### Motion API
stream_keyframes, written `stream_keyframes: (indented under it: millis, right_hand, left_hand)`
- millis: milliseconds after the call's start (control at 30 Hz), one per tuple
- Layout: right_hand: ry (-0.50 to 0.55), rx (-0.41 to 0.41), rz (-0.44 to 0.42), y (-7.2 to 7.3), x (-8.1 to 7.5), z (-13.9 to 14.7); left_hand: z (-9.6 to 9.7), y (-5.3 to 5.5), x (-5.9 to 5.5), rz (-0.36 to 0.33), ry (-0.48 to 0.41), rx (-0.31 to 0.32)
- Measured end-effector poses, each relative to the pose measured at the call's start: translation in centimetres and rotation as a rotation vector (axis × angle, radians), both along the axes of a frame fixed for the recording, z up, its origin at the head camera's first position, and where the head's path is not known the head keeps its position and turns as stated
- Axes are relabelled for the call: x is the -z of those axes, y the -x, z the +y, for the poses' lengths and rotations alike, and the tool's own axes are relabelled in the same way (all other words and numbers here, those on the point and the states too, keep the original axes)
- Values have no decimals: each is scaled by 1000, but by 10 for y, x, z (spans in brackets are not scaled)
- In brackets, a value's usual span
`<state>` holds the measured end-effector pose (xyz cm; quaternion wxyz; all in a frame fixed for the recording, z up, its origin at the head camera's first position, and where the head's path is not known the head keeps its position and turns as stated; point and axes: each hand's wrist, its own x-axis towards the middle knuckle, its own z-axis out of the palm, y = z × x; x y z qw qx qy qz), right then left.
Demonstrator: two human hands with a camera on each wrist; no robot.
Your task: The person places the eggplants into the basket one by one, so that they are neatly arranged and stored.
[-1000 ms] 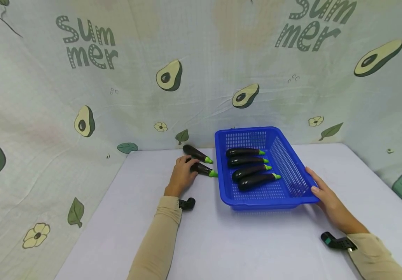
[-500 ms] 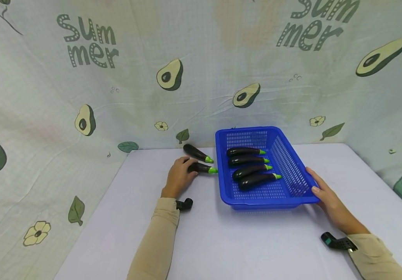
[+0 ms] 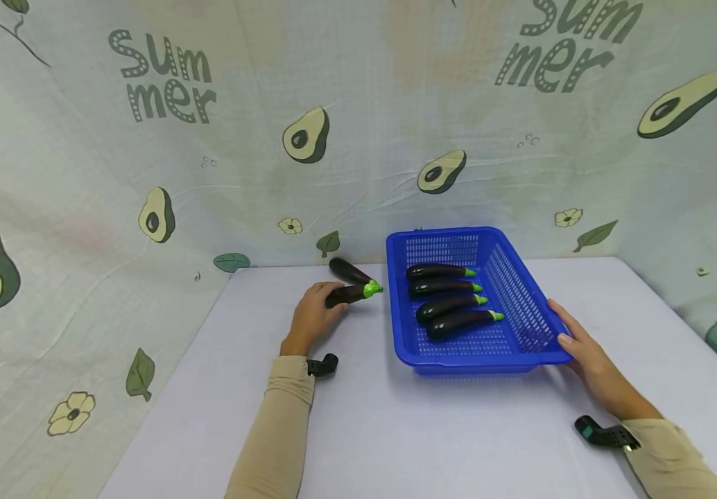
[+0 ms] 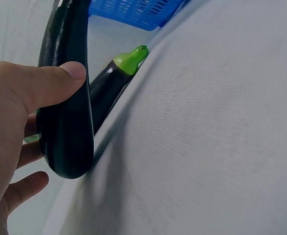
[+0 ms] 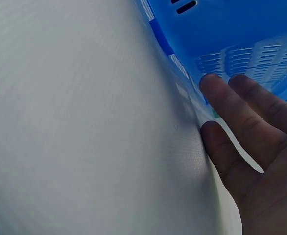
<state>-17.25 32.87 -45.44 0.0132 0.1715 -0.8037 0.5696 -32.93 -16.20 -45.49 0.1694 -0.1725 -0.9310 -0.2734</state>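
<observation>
My left hand (image 3: 315, 315) grips a dark, glossy eggplant (image 3: 347, 296) by its rounded end, thumb across it in the left wrist view. The green cap of this eggplant points right toward the basket. Just behind it a second eggplant (image 3: 347, 269) lies on the table, its cap partly overlapped in the head view. At the blue plastic basket (image 3: 458, 362), my right hand (image 3: 589, 360) holds the right rim, thumb on top. Its other fingers (image 5: 246, 115) reach under the rim along the outer wall. Several eggplants (image 3: 458, 326) lie side by side in the basket, caps to the right.
The table (image 3: 433, 436) is covered in white cloth. A printed curtain (image 3: 358, 104) with avocados and leaves hangs right behind its far edge. The basket stands near that far edge.
The left hand has drawn its eggplant slightly left and turned it, so the cap end has swung up and back, over the other eggplant's cap. The right hand and basket stay put.
</observation>
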Motion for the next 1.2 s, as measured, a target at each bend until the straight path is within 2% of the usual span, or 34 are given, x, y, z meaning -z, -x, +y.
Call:
stream_keyframes:
  millis: [200,300,667,967,1067,1200]
  right_hand:
    - [-13,2,-4,0,1,0]
    - [-21,5,-5,0,0,0]
    - [-11,6,-10,0,1,0]
    - [-19,-1,-4,0,1,1]
    - [-21,2,-4,0,2,1]
    - [-20,4,-11,1,2,1]
  left_hand:
    - [-4,-2,0,-44,-27,-10]
    - [-9,-2,0,-46,-69,3]
    - [-17,2,-1,-51,-345,61]
    - [-13,-3,-8,-164,-564,82]
    - [-11,-2,-9,-197,-624,124]
    - [-10,0,-12,-249,-713,220]
